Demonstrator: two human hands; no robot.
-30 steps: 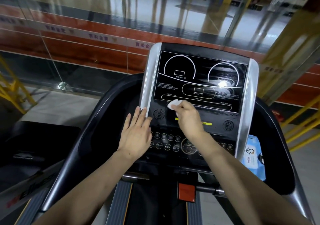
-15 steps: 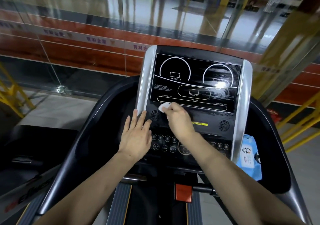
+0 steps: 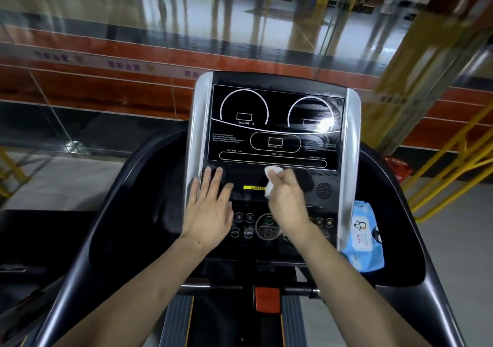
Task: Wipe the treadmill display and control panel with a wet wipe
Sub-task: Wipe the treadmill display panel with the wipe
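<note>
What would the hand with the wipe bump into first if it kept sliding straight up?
Probably the display: the right hand with its wet wipe sits just under its bottom edge.

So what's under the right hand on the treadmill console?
The right hand holds the wet wipe against the control panel, covering part of the yellow label and some buttons; what lies beneath it cannot be seen.

The treadmill console (image 3: 266, 245) carries the things. A blue wet-wipe pack (image 3: 364, 242) lies in its right side tray, against the silver right edge.
</note>
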